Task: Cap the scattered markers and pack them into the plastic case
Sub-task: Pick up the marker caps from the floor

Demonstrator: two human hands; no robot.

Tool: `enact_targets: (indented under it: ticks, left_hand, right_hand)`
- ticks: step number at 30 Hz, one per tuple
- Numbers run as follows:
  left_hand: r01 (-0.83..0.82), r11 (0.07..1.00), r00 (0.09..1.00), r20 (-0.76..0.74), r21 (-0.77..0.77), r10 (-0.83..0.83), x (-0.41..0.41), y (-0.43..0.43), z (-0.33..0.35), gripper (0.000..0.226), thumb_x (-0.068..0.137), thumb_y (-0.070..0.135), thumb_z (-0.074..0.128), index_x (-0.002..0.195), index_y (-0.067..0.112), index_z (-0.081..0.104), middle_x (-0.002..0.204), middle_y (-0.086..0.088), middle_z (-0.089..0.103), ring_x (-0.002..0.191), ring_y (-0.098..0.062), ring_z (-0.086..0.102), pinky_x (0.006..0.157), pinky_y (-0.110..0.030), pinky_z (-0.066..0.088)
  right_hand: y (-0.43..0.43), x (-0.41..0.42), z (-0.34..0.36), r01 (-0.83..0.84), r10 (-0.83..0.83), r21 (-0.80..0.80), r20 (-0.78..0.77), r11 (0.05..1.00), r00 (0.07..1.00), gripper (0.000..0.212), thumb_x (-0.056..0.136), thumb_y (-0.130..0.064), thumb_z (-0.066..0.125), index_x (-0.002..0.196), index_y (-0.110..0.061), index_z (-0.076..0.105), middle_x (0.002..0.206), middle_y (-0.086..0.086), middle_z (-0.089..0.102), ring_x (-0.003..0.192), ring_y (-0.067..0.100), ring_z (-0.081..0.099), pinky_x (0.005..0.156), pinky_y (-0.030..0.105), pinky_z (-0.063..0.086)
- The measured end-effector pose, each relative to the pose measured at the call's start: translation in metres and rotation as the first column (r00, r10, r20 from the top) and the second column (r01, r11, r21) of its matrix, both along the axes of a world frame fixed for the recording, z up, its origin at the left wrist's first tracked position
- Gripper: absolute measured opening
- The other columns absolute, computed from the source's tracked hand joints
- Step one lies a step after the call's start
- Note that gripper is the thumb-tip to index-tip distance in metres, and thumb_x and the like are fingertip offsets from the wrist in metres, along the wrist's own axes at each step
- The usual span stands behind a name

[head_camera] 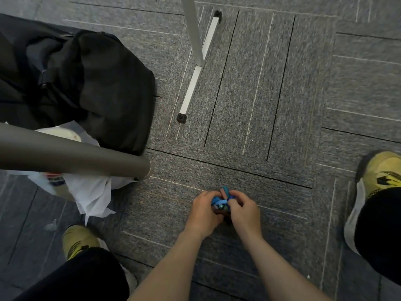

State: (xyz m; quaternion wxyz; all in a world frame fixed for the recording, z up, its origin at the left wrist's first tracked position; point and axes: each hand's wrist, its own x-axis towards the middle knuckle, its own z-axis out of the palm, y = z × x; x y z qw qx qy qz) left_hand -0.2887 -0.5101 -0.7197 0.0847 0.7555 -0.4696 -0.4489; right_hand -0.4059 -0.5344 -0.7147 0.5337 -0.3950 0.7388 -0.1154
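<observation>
**While both hands bunch the markers: gathering looks near done, packing not begun**

Although the task ends at a case, no case is in view. Read from left to right, the carpet carries a black bag, a grey tube lying across crumpled white plastic, a yellow-green shoe, a white frame and, at far right, a second shoe. No loose marker or cap shows anywhere among these. This suggests that the collecting is largely complete. Whether every marker is capped cannot be told, since the fingers cover most of the bundle. What seems left is to check the caps, carry the bundle to the case and lay the markers in it.

The person crouches, and both forearms reach forward and converge low at centre. The left hand has its fingers curled round the left side of a small bundle of markers. The markers are seen end-on, with blue and teal ends and one brownish end among them. The right hand closes on the same bundle from the right, its thumb and fingers curled over the top. The two hands meet across the bundle, so neither is free. Both are held close over the carpet, well apart from the frame and the bag. Whether the bundle rests on the carpet or is held just above it cannot be told.
</observation>
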Motion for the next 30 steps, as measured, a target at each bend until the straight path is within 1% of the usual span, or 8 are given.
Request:
enact_targets:
  ticks: [4,8,14,19,23,26,28,30]
  left_hand:
    - [-0.039,0.999,0.994,-0.101,0.006,0.039,-0.003,-0.002,0.006,0.039,0.068,0.010,0.083,0.104,0.023,0.072,0.093,0.011,0.069,0.084,-0.005,0.064,0.074,-0.011,0.050]
    - [-0.070,0.998,0.986,-0.152,-0.010,0.067,-0.009,-0.004,0.012,0.033,0.069,0.012,0.085,0.099,0.020,0.076,0.093,0.005,0.073,0.081,-0.005,0.064,0.067,-0.001,0.042]
    - [-0.038,0.999,0.964,-0.265,0.000,0.036,-0.007,-0.008,0.015,0.034,0.067,0.024,0.087,0.099,0.026,0.076,0.092,0.004,0.075,0.089,-0.009,0.070,0.084,-0.030,0.057]
    - [-0.080,0.997,0.914,-0.399,-0.001,0.073,-0.007,-0.012,0.024,0.017,0.091,0.014,0.068,0.104,0.020,0.076,0.096,0.002,0.076,0.089,-0.007,0.072,0.085,-0.035,0.059]
    - [-0.165,0.986,0.847,-0.515,-0.018,0.132,-0.010,-0.020,0.040,0.015,0.087,0.008,0.073,0.097,0.019,0.075,0.081,0.002,0.076,0.076,-0.015,0.073,0.074,-0.031,0.060]
    - [-0.394,0.919,0.730,-0.610,-0.005,0.310,-0.006,-0.028,0.054,0.001,0.089,0.015,0.071,0.090,0.015,0.071,0.072,-0.005,0.072,0.058,-0.023,0.066,0.054,-0.032,0.055]
    - [-0.524,0.852,0.707,-0.560,-0.002,0.433,0.002,-0.029,0.055,0.012,0.092,0.021,0.068,0.084,0.012,0.069,0.064,-0.004,0.067,0.050,-0.017,0.058,0.046,-0.028,0.047]
    - [-0.543,0.839,0.791,-0.357,-0.036,0.497,0.014,-0.023,0.048,0.018,0.091,0.028,0.068,0.080,0.014,0.067,0.064,0.002,0.064,0.055,-0.011,0.056,0.049,-0.022,0.043]
  right_hand:
    - [-0.008,-0.001,-0.007,0.218,-0.229,0.137,0.066,0.966,0.971,0.022,0.093,-0.025,0.058,0.080,-0.017,0.073,0.082,0.003,0.073,0.082,0.021,0.066,0.073,0.037,0.050]
    - [-0.006,0.000,-0.014,0.300,-0.396,0.373,0.212,0.878,0.894,0.030,0.098,-0.028,0.052,0.094,-0.009,0.074,0.089,0.009,0.076,0.083,0.025,0.071,0.074,0.042,0.058]
    - [-0.003,-0.006,-0.002,0.379,-0.658,0.612,0.324,0.694,0.680,0.019,0.095,-0.022,0.051,0.094,-0.011,0.068,0.081,0.009,0.072,0.072,0.023,0.066,0.058,0.030,0.050]
    - [-0.007,-0.010,0.000,0.353,-0.761,0.708,0.405,0.612,0.507,0.021,0.091,-0.022,0.050,0.088,-0.007,0.064,0.077,0.010,0.063,0.066,0.021,0.058,0.057,0.031,0.044]
    - [-0.010,-0.006,0.004,0.329,-0.770,0.713,0.468,0.619,0.433,0.017,0.084,-0.020,0.054,0.084,-0.005,0.063,0.066,0.007,0.058,0.055,0.016,0.052,0.055,0.026,0.042]
    - [-0.014,-0.001,0.009,0.354,-0.846,0.771,0.448,0.529,0.288,0.015,0.086,-0.015,0.055,0.074,-0.006,0.058,0.058,0.005,0.049,0.047,0.013,0.045,0.045,0.021,0.042]
    - [-0.017,-0.002,0.011,0.353,-0.861,0.789,0.420,0.502,0.286,0.020,0.089,-0.019,0.055,0.073,-0.008,0.059,0.062,0.006,0.055,0.050,0.014,0.051,0.040,0.019,0.044]
    - [-0.018,-0.006,0.011,0.349,-0.858,0.792,0.401,0.501,0.321,0.019,0.089,-0.022,0.056,0.076,-0.010,0.060,0.066,0.006,0.059,0.052,0.013,0.054,0.040,0.018,0.046]
